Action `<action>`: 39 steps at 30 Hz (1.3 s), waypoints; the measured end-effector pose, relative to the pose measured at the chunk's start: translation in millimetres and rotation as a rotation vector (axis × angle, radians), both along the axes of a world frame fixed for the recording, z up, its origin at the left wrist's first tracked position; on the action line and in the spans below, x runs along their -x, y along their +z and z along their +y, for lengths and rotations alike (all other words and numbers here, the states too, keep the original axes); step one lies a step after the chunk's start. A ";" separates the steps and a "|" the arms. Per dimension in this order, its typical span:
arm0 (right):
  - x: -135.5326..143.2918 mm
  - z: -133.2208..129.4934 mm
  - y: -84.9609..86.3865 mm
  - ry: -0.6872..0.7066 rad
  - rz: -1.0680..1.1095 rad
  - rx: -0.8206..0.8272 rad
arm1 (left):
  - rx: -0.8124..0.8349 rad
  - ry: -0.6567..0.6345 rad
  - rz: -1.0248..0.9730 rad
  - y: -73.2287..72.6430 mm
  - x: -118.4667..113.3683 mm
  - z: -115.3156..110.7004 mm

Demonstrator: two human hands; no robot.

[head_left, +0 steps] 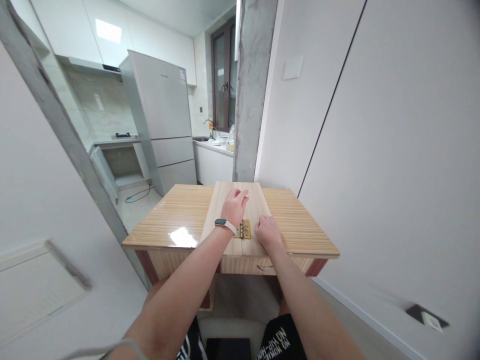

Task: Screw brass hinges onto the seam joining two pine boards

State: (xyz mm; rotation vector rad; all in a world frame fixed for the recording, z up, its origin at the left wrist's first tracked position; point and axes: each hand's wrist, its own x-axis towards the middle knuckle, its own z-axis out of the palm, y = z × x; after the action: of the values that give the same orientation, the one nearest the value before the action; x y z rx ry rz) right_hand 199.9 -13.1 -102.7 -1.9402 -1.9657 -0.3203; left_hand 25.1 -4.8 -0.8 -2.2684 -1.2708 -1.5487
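A pale wooden board (pixel 221 205) lies across the middle of a wood-grain desk (pixel 168 215). On the board sits a brass hinge (pixel 245 229), partly hidden by my left wrist, which wears a band. My left hand (pixel 234 205) is over the board beyond the hinge, its fingers bent together; what they hold, if anything, is too small to tell. Just right of the hinge, my right hand (pixel 267 230) rests on the board with its fingers curled in, and whatever may be inside is hidden.
The desk has a drawer with a handle (pixel 264 268) at its front edge. Behind stand a grey fridge (pixel 165 100), a sink counter (pixel 213 146) and a concrete pillar (pixel 253 90). A white wall (pixel 393 150) rises at the right.
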 end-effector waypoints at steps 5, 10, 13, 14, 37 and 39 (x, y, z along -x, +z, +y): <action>-0.1 0.2 -0.6 -0.010 0.009 0.001 | 0.008 0.002 -0.001 0.1 -1.5 -1.0; -0.3 0.2 -0.5 -0.010 0.010 0.002 | 0.023 -0.004 -0.008 -1.7 -1.0 0.1; -0.7 0.5 -1.0 -0.013 0.018 0.007 | 0.023 -0.017 -0.012 -3.6 0.3 2.3; -0.9 0.6 -1.2 -0.011 0.018 0.005 | 0.019 -0.024 -0.011 -3.9 0.8 2.7; 1.3 -2.1 2.0 -0.010 0.012 0.014 | 0.075 0.053 0.010 0.3 2.9 -2.2; 1.6 -2.3 2.4 -0.023 0.012 0.022 | 0.081 0.057 0.007 -0.7 3.6 -0.9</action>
State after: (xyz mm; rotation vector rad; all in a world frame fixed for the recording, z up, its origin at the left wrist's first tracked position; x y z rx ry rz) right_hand 198.4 -15.4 -100.4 -1.9751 -1.9490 -0.2930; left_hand 21.5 -5.7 -1.4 -2.2617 -1.4073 -1.4958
